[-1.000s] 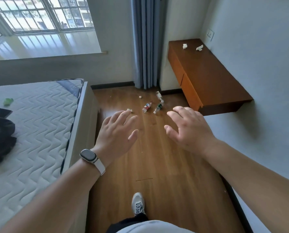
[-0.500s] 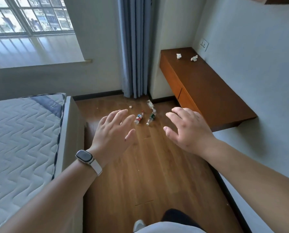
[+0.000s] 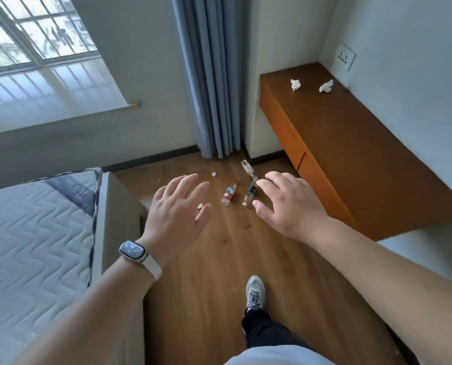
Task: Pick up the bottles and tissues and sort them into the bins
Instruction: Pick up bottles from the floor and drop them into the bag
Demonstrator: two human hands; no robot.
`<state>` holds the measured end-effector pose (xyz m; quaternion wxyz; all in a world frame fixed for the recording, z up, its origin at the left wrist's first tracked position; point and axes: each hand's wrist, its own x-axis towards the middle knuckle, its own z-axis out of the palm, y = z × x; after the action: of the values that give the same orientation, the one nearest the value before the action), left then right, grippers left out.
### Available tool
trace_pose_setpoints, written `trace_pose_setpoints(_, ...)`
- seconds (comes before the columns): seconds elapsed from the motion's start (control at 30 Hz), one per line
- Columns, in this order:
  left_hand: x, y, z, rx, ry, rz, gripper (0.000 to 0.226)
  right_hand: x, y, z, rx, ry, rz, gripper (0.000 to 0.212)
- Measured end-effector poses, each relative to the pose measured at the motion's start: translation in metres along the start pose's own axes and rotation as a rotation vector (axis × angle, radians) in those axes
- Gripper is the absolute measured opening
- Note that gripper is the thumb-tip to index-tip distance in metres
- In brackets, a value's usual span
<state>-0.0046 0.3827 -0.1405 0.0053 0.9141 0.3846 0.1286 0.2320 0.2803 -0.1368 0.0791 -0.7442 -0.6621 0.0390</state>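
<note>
Three plastic bottles lie on the wooden floor near the curtain: a red-labelled bottle (image 3: pixel 229 193), a green-labelled bottle (image 3: pixel 250 193) and a clear bottle (image 3: pixel 247 167) behind them. Small tissue scraps lie on the floor, one tissue scrap (image 3: pixel 214 174) near the curtain and another tissue scrap (image 3: pixel 200 206) beside my left thumb. Two crumpled tissues, a left tissue (image 3: pixel 295 84) and a right tissue (image 3: pixel 326 86), sit on the far end of the brown cabinet (image 3: pixel 356 154). My left hand (image 3: pixel 177 209) and my right hand (image 3: pixel 288 204) are held out, fingers spread, holding nothing. No bins are in view.
A bed with a white quilted mattress (image 3: pixel 35 246) fills the left side. A blue curtain (image 3: pixel 209 75) hangs in the corner beside a window sill. A wall socket (image 3: pixel 346 57) sits above the cabinet. My shoe (image 3: pixel 255 292) steps on the floor strip between bed and cabinet.
The view has moved forward toward the corner, so the bottles and cabinet look nearer. A foot has stepped forward into view. Both hands stay spread and empty.
</note>
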Motion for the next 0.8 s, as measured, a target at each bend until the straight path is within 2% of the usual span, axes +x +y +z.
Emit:
trace_pose_setpoints(0.23,0.103,-0.026,0.023,0.065,-0.061,0.0,0.043,0.104,0.055,0.004,0.029,-0.046,-0.028,0.053)
trace_pose_setpoints(0.43,0.155,-0.035,0.04,0.062,-0.084,0.013,0.043,0.159,0.085,0.005,0.017,-0.085,-0.038,0.05)
trace_pose_setpoints(0.8,0.279,-0.085,0.095,-0.004,-0.15,0.099,0.045,0.266,0.123,0.031,-0.003,-0.159,0.08,0.051)
